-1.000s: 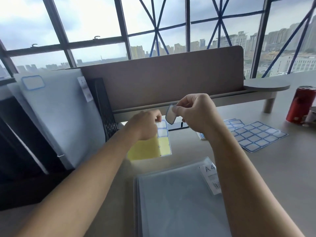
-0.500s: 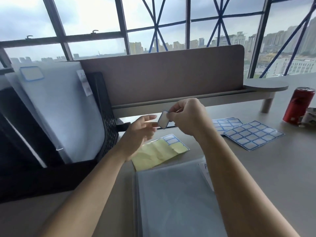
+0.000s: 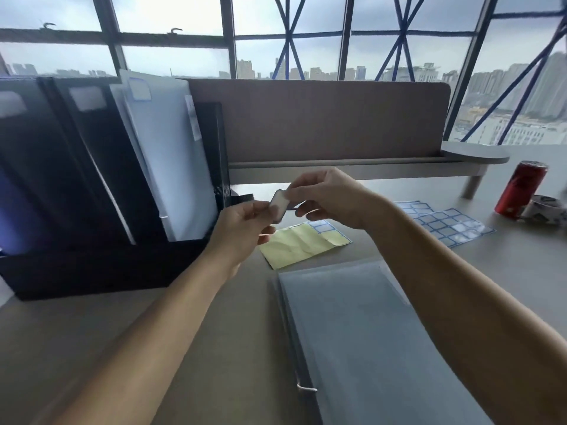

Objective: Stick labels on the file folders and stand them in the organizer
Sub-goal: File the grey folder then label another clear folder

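The small blue-edged white label [image 3: 279,204] is pinched at opposite edges by the fingers of the right hand [image 3: 331,199] and the left hand [image 3: 241,230] above the desk [image 3: 521,271]; the translucent grey plastic folder [image 3: 352,332] lies flat below; the label should be squared to a corner, then smoothed from one edge.

- No word, number or brand can be read anywhere.
- Narrow white sticker [image 3: 191,118] on the pale translucent folder [image 3: 171,167] standing in the black organizer [image 3: 92,271]: dark print, too blurred to read.
- Small white label [image 3: 279,205] pinched by the left hand [image 3: 242,228] and right hand [image 3: 328,197]: no writing shows.
- Red drink can [image 3: 521,187] on the table [image 3: 506,286]: printing illegible.
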The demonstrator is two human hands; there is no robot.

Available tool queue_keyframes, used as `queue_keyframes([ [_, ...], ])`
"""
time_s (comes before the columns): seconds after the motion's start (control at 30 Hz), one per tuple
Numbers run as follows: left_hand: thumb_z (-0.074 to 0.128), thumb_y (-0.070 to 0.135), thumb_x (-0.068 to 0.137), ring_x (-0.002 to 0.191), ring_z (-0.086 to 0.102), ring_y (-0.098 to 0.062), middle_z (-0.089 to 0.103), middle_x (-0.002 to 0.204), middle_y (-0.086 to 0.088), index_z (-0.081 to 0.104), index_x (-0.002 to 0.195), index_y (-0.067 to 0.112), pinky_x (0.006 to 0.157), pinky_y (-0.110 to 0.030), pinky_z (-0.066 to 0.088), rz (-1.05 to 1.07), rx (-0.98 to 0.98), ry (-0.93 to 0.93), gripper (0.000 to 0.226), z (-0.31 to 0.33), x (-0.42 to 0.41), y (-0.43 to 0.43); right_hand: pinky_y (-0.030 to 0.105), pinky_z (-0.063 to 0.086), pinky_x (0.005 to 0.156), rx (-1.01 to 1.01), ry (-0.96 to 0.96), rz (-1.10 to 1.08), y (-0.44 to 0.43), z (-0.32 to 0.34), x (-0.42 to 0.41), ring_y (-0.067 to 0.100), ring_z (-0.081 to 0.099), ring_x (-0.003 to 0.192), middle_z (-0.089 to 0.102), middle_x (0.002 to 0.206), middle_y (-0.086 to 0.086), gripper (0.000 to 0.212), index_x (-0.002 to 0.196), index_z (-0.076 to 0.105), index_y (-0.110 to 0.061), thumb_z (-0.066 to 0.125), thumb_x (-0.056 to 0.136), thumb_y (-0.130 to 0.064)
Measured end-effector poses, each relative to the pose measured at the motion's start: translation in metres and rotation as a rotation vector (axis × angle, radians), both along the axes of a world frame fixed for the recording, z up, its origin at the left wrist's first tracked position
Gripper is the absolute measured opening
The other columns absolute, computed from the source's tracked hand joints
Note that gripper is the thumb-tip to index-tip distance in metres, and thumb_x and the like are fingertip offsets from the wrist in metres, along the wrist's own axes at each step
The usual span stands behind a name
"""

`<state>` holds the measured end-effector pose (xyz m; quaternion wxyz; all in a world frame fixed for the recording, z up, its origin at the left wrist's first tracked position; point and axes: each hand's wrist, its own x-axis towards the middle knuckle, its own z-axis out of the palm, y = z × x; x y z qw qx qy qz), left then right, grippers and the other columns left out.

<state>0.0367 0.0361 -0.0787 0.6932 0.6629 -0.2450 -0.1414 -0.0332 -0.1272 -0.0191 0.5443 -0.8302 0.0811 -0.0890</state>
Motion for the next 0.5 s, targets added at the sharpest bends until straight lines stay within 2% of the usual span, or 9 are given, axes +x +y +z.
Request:
queue_keyframes([
  [0.2,0.064,0.021,0.094,0.064,0.057,-0.013,0.071,0.071,0.01,0.07,0.084,0.026,0.069,-0.029,0.047,-0.055,0.179,-0.112,0.012,-0.038,0.011,0.003,0.024,0.047,0.064,0.009,0.208,-0.07,-0.005,-0.039,-0.007,0.015,0.063,0.067,0.075,0.086,0.006,0.006,0.093,0.073,-0.01,0.07,0.088,-0.009],
  [0.33,0.068,0.02,0.09,0.059,0.057,-0.013,0.071,0.074,0.001,0.068,0.084,0.027,0.064,-0.026,0.046,-0.075,0.285,-0.157,0.009,-0.059,0.018,-0.006,0.024,0.041,0.057,0.086,0.267,-0.126,-0.008,-0.075,-0.016,0.014,0.061,0.063,0.071,0.086,0.007,0.002,0.087,0.072,-0.011,0.07,0.088,-0.011],
  [0.5,0.07,0.022,0.088,0.058,0.058,-0.004,0.067,0.061,0.018,0.07,0.073,0.031,0.064,-0.025,0.048,-0.056,0.35,-0.321,0.017,-0.081,0.015,-0.014,0.021,0.045,0.05,0.29,0.27,-0.08,-0.013,-0.097,-0.023,0.017,0.063,0.062,0.071,0.081,0.008,0.01,0.087,0.067,-0.007,0.069,0.091,-0.017],
])
